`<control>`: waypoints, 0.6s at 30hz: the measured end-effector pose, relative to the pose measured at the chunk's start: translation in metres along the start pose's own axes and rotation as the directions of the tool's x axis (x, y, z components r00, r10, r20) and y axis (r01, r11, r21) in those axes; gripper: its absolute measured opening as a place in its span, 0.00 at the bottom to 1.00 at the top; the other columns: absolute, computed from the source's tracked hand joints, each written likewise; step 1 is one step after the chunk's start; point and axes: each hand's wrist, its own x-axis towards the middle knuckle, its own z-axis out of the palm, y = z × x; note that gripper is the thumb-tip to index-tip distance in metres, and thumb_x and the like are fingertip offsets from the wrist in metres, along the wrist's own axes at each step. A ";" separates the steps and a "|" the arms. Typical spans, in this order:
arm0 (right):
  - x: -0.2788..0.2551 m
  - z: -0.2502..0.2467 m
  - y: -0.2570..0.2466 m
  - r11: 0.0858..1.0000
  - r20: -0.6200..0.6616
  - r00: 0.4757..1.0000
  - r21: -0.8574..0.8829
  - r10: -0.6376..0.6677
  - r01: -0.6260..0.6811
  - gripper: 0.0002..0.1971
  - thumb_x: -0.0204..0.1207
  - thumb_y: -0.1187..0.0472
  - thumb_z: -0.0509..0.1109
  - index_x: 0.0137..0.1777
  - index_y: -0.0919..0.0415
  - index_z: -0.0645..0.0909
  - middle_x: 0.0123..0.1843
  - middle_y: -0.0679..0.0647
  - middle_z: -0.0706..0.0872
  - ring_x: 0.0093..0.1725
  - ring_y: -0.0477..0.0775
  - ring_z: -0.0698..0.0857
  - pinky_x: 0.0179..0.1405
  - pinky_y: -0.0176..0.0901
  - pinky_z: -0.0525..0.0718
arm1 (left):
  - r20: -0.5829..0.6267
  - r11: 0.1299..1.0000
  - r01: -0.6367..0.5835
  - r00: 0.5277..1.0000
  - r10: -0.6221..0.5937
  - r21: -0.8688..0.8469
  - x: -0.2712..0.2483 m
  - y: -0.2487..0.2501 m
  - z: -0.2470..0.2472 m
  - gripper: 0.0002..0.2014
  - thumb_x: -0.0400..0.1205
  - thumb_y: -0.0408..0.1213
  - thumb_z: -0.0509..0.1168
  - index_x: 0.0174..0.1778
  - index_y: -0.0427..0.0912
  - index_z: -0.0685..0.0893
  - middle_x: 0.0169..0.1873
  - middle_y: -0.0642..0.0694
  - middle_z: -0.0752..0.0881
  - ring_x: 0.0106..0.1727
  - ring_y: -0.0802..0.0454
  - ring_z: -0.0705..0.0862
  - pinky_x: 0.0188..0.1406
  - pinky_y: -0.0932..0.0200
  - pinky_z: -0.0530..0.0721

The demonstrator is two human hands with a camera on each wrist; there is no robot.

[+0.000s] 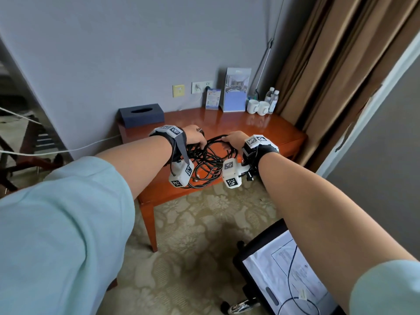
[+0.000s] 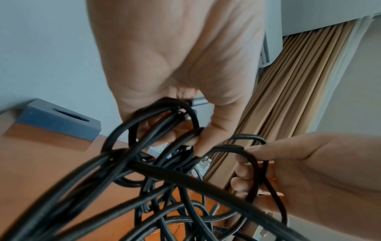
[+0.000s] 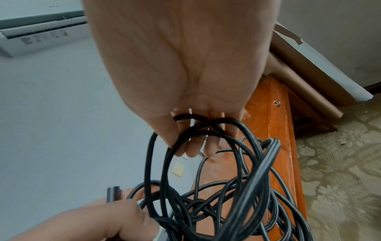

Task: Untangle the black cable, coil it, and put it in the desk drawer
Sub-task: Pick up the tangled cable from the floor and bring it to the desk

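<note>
A tangled black cable [image 1: 205,161] hangs in many loops between my two hands above the front of the wooden desk [image 1: 261,130]. My left hand [image 1: 195,137] grips a bunch of its strands [image 2: 164,124], with a grey metal plug [image 2: 199,102] sticking out past the fingers. My right hand [image 1: 234,139] holds a couple of loops [image 3: 198,125] curled over its fingers. The tangle [image 3: 226,195] droops below both hands toward the desk edge. The desk drawer front [image 3: 278,130] with a small knob [image 3: 276,103] shows in the right wrist view, closed.
A dark tissue box [image 1: 142,114] sits at the desk's back left. Brochure stands [image 1: 235,89], two white mugs [image 1: 258,107] and water bottles [image 1: 272,100] stand at the back right by the brown curtain [image 1: 329,64]. A chair with papers [image 1: 286,276] is at lower right.
</note>
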 end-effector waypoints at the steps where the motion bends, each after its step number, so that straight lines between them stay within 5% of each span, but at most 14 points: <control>1: 0.002 0.002 -0.006 1.000 -0.008 1.000 0.000 -0.004 0.004 0.12 0.83 0.61 0.61 0.36 0.53 0.72 0.36 0.50 0.76 0.30 0.46 0.78 0.11 0.26 0.74 | -0.002 1.000 -0.011 1.000 0.011 -0.002 0.003 -0.002 -0.005 0.11 0.69 0.28 0.73 0.37 0.40 0.75 0.33 0.44 0.77 0.34 0.49 0.74 0.31 0.59 0.73; 5: 0.016 0.010 -0.023 1.000 -0.019 1.000 -0.013 -0.021 0.021 0.12 0.82 0.64 0.63 0.37 0.53 0.72 0.37 0.51 0.77 0.34 0.47 0.77 0.33 0.36 0.81 | -0.020 0.999 -0.048 0.999 0.048 0.002 0.018 -0.009 -0.023 0.11 0.67 0.26 0.72 0.33 0.40 0.75 0.30 0.44 0.78 0.31 0.48 0.74 0.27 0.61 0.71; 9: 0.024 0.015 -0.037 0.998 -0.046 0.998 -0.053 -0.031 0.029 0.13 0.81 0.65 0.63 0.36 0.51 0.72 0.38 0.49 0.76 0.35 0.45 0.76 0.44 0.40 0.81 | -0.020 0.997 -0.072 0.997 0.073 0.035 0.029 -0.009 -0.034 0.10 0.69 0.25 0.70 0.32 0.39 0.74 0.29 0.43 0.78 0.29 0.49 0.74 0.26 0.61 0.71; 14: 0.027 0.003 -0.046 0.994 -0.012 0.999 -0.099 -0.046 0.044 0.09 0.83 0.70 0.58 0.44 0.66 0.78 0.42 0.57 0.81 0.33 0.46 0.77 0.29 0.30 0.77 | -0.038 0.995 -0.083 0.996 0.085 0.051 0.039 0.000 -0.035 0.13 0.67 0.23 0.68 0.44 0.37 0.77 0.31 0.42 0.77 0.34 0.46 0.75 0.28 0.61 0.70; 16: 0.027 -0.004 -0.050 0.986 -0.007 0.997 -0.145 -0.077 0.076 0.09 0.82 0.68 0.61 0.57 0.67 0.81 0.47 0.57 0.81 0.34 0.44 0.76 0.33 0.30 0.75 | -0.031 0.994 -0.095 0.995 0.097 0.061 0.045 0.005 -0.035 0.11 0.64 0.22 0.68 0.37 0.37 0.77 0.30 0.41 0.76 0.36 0.46 0.74 0.28 0.61 0.69; 18: 0.027 -0.010 -0.053 0.988 -0.001 0.996 -0.128 -0.089 0.088 0.09 0.82 0.68 0.61 0.51 0.66 0.83 0.42 0.55 0.83 0.33 0.44 0.78 0.30 0.28 0.73 | -0.023 0.994 -0.103 0.994 0.104 0.046 0.055 0.008 -0.034 0.09 0.60 0.22 0.68 0.30 0.36 0.76 0.29 0.40 0.76 0.36 0.46 0.75 0.28 0.60 0.69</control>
